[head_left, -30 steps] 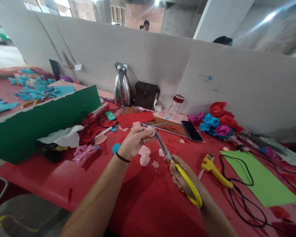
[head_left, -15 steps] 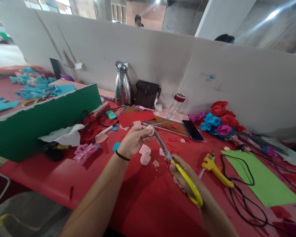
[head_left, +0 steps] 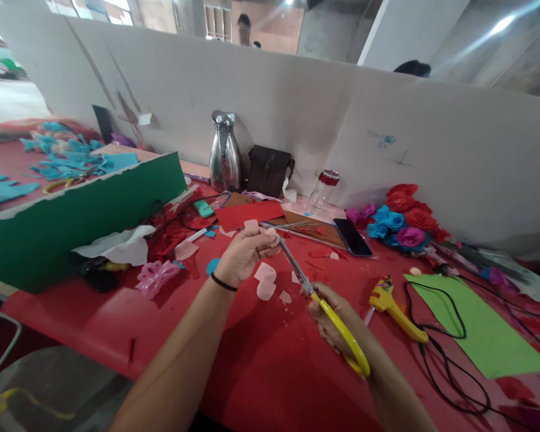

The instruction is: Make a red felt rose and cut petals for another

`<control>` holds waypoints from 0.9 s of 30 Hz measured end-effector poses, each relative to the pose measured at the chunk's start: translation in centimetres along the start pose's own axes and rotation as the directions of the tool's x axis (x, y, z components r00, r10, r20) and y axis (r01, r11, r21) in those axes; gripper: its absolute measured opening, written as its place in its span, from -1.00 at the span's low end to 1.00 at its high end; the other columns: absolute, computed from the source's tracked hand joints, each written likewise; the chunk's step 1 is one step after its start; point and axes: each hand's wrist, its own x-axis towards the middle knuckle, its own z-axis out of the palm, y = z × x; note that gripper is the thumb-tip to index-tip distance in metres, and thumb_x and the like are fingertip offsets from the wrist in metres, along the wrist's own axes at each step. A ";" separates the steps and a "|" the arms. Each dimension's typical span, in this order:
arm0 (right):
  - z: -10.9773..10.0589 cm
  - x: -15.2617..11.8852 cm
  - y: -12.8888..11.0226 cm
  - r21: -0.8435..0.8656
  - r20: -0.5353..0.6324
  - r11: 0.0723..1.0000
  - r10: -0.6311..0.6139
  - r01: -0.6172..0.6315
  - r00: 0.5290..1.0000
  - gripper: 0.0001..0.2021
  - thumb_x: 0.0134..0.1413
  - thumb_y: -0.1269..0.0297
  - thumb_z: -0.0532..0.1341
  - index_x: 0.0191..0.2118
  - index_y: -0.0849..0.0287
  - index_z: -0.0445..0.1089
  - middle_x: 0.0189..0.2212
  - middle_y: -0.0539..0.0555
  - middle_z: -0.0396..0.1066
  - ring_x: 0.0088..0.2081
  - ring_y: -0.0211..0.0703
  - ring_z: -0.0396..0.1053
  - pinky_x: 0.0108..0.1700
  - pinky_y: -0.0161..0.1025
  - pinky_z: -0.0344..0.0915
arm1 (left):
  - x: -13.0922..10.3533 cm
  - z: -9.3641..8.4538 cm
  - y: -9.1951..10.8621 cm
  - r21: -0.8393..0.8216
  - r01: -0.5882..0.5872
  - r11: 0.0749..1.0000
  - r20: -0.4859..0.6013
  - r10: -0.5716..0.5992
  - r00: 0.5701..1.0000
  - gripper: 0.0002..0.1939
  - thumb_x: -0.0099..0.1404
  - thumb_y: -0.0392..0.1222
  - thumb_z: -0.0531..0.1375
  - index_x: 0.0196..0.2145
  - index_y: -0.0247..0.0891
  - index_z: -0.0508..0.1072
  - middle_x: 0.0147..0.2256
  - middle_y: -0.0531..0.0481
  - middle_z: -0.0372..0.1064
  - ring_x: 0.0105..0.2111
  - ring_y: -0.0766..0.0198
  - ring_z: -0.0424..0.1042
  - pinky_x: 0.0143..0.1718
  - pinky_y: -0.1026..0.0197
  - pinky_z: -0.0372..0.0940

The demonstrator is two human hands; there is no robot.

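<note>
Left hand [head_left: 245, 255] has a small pink piece [head_left: 273, 236] pinched between thumb and fingertips, right around mid-frame, and the right hand [head_left: 327, 329] is wrapped round the yellow-handled scissors [head_left: 352, 347] just right of that. Blades look nearly closed, tips right by the piece's edge, but can't tell if they're actually biting. Going left to right: green board [head_left: 94, 216] on the left side, pink bow [head_left: 156, 279] left of center, then a blue circle [head_left: 213, 267] partly behind the left hand. There's a pink square [head_left: 251, 224] just above the knuckles, no clue if it's held or lying behind. Center, on the red table [head_left: 279, 372], sit some loose pink pieces [head_left: 265, 290]; the rounded ones look already cut to me. Right side has a yellow glue gun [head_left: 393, 312], paper flowers [head_left: 402, 219] above it and a lime sheet [head_left: 477, 336]. Progress-wise I'd guess a few are done and the pinched one's mid-trim; how many are left, can't say.
</note>
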 end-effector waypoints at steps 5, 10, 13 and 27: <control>-0.2 -0.3 -0.3 -0.050 0.047 0.999 -0.001 0.003 0.999 -0.50 0.09 -0.25 0.02 -0.14 0.12 0.23 -0.60 -0.16 -0.01 -0.65 -0.39 -0.09 -0.64 -0.40 -0.08 | 0.0 0.0 0.0 0.030 0.000 1.000 0.006 -0.001 1.000 -0.87 -0.06 -0.32 0.33 -0.54 -0.36 0.43 -0.51 0.02 0.37 -0.49 0.40 0.37 -0.40 0.32 0.32; -0.3 -0.5 -0.3 -0.001 0.072 1.000 0.009 -0.009 0.997 -0.44 0.06 -0.30 0.01 -0.08 0.11 0.22 -0.60 -0.15 0.02 -0.65 -0.38 -0.06 -0.64 -0.39 -0.05 | -0.3 0.5 0.0 0.025 -0.006 1.000 0.050 0.004 0.999 -0.84 -0.08 -0.31 0.34 -0.59 -0.34 0.39 -0.52 0.05 0.33 -0.47 0.40 0.35 -0.32 0.27 0.33; -0.3 -0.5 -0.4 0.039 0.065 0.999 0.014 -0.017 0.998 -0.43 0.03 -0.32 0.03 -0.12 0.11 0.23 -0.60 -0.15 0.01 -0.65 -0.38 -0.07 -0.64 -0.40 -0.05 | -0.4 0.7 0.0 0.013 0.007 1.000 0.087 -0.008 0.996 -0.80 -0.09 -0.32 0.35 -0.62 -0.33 0.35 -0.53 0.06 0.31 -0.47 0.40 0.34 -0.32 0.27 0.30; -0.2 -0.4 -0.6 0.069 0.044 0.997 0.031 -0.034 0.999 -0.45 0.02 -0.33 0.04 -0.19 0.11 0.25 -0.57 -0.13 0.04 -0.64 -0.40 -0.07 -0.66 -0.42 -0.06 | -0.5 0.9 -0.1 0.045 -0.006 0.999 0.131 0.000 0.991 -0.76 -0.09 -0.29 0.35 -0.65 -0.33 0.32 -0.58 0.08 0.27 -0.54 0.43 0.27 -0.48 0.29 0.08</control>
